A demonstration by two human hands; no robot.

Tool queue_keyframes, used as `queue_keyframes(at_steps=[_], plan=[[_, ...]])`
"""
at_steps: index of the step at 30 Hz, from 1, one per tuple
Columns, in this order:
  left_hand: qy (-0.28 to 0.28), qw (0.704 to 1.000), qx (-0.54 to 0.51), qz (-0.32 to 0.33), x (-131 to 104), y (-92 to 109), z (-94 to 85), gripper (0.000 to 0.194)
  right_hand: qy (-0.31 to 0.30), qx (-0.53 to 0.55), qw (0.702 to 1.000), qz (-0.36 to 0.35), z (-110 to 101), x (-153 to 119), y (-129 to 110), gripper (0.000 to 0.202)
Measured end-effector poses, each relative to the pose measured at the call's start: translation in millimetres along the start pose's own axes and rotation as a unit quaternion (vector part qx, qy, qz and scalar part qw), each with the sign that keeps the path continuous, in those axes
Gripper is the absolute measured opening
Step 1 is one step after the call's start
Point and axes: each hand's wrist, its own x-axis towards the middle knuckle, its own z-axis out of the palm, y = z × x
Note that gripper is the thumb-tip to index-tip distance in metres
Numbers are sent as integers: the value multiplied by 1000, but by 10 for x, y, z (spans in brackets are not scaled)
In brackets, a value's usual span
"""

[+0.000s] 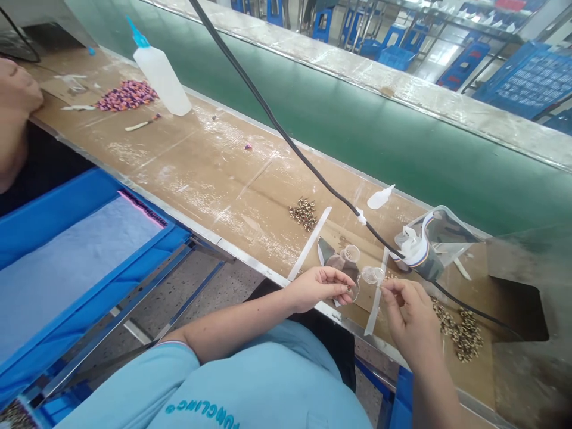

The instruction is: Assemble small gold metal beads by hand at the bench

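My left hand [320, 288] is closed in a pinch at the table's front edge, on a tiny reddish-dark piece whose kind I cannot make out. To its right, my right hand [410, 313] is closed too, thumb against forefinger. Whatever is between those fingertips is too small to name. Between and beyond the hands stand a clear round little cup [372, 274] and a second clear cup [351, 253]. That second cup rests by a crumpled dark sheet [329, 256]. Small brass-coloured pieces lie in a pile [304, 214] past my left hand and in a larger heap [467, 336] right of my right hand.
A black cable [268, 113] hangs across the view. On the cardboard-covered table are a clear zip bag [447, 238], a white bottle [163, 80] and a pink-purple heap [127, 95]. Another person's arm [15, 95] rests at left, above a blue tray [53, 185]. A green belt [330, 131] runs behind.
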Motion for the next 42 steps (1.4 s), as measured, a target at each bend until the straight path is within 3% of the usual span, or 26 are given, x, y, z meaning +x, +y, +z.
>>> queue_keyframes(at_steps=[6, 14, 32, 42], plan=[[-6, 997, -72, -14, -39, 10, 21, 42, -36, 95, 994, 33, 169, -114, -225, 20], [-21, 996, -83, -24, -41, 38, -2, 36, -55, 151, 986, 53, 276, -110, -244, 20], [-22, 998, -60, -28, -33, 0, -25, 37, -56, 154, 986, 33, 285, -124, -263, 17], [-7, 996, -86, -31, -29, 21, -6, 41, -53, 157, 983, 74, 316, -123, -293, 21]])
